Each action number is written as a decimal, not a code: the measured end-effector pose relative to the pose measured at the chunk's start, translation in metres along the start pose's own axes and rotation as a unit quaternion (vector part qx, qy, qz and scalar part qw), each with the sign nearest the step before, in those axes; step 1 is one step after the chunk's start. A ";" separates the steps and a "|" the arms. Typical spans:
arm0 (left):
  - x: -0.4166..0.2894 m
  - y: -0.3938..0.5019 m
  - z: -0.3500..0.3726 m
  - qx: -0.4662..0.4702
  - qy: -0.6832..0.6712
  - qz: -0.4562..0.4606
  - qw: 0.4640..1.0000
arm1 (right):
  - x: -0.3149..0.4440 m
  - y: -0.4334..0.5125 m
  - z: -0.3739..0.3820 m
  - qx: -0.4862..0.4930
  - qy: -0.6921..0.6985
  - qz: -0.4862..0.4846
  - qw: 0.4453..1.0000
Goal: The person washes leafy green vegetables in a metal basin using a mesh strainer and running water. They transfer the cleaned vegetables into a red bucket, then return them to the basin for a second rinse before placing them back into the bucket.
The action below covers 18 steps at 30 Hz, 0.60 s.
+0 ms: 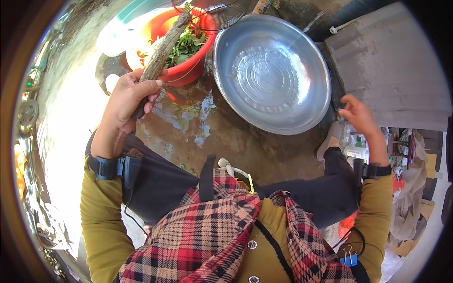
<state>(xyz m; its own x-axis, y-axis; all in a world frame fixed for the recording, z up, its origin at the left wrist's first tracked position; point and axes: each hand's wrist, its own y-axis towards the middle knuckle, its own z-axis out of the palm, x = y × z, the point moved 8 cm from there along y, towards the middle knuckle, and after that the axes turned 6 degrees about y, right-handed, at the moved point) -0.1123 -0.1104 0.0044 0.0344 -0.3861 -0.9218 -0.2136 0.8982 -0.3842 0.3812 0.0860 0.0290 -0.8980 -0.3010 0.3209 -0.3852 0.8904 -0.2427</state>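
My left hand (136, 93) grips the rough wooden handle (164, 47) of a wire mesh skimmer (219, 14). The skimmer's round head reaches past the rim of a red plastic bucket (187, 72). Green leaves (185, 47) lie inside that bucket. Just right of it is a wide, shallow metal basin (269, 74), with a thin wet sheen or a little water over its ringed bottom; which one, I cannot tell. My right hand (357, 115) hovers off the basin's right side, fingers bent and apart, with nothing seen in it.
Wet, dark ground (219, 145) reflects light before my knees. A pale green tub (141, 12) stands behind the bucket. At right are a grey panel (389, 70) and a pile of plastic bottles and bags, with a white bottle (356, 152) near my right shoe (329, 139).
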 end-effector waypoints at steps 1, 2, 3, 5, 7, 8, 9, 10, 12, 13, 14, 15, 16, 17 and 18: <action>0.001 0.000 0.000 -0.002 0.005 -0.002 1.000 | -0.015 -0.015 -0.020 -0.022 0.005 0.008 1.000; 0.002 0.000 0.000 -0.002 0.005 -0.005 1.000 | -0.033 -0.030 -0.033 -0.020 -0.014 0.037 0.999; 0.002 -0.001 0.001 0.005 -0.002 0.001 1.000 | -0.049 -0.044 -0.045 -0.021 -0.033 0.056 0.998; 0.004 0.001 0.001 0.003 0.000 -0.003 1.000 | -0.072 -0.066 -0.056 -0.028 -0.064 0.081 0.994; 0.003 0.003 0.005 0.012 -0.011 0.010 1.000 | -0.088 -0.080 -0.055 -0.029 -0.091 0.132 0.987; 0.002 0.003 0.006 0.009 -0.018 0.013 1.000 | -0.085 -0.081 -0.054 -0.041 -0.086 0.108 0.990; 0.004 0.003 0.009 0.013 -0.015 0.005 1.000 | -0.082 -0.080 -0.051 -0.037 -0.048 0.098 0.993; 0.004 0.002 0.009 0.012 -0.008 -0.005 1.000 | -0.082 -0.077 -0.045 -0.017 -0.011 0.122 0.992; 0.002 0.001 0.010 0.004 0.022 -0.014 1.000 | -0.067 -0.062 -0.042 -0.007 0.034 0.101 0.994; 0.001 0.000 0.011 0.001 0.034 -0.014 0.999 | -0.060 -0.051 -0.039 -0.006 0.014 0.097 0.995; 0.001 0.000 0.013 0.005 0.040 -0.018 0.999 | -0.051 -0.039 -0.036 -0.009 0.007 0.072 0.997; 0.000 0.001 0.016 0.013 0.043 -0.019 0.999 | -0.040 -0.026 -0.035 -0.015 0.003 0.033 0.999; 0.000 0.001 0.017 0.014 0.059 -0.026 0.998 | -0.032 -0.012 -0.027 -0.016 0.000 0.013 1.000; 0.000 0.002 0.019 0.018 0.073 -0.032 0.997 | -0.029 0.000 -0.014 -0.002 0.003 0.012 1.000; 0.001 0.002 0.020 0.015 0.090 -0.039 0.995 | -0.026 0.012 0.001 0.011 0.006 0.011 1.000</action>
<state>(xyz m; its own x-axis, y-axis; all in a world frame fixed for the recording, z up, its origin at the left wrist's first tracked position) -0.0934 -0.1046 0.0016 -0.1260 -0.4830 -0.8665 -0.1868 0.8694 -0.4574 0.3994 0.1042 0.0171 -0.9042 -0.2768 0.3253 -0.3693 0.8893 -0.2698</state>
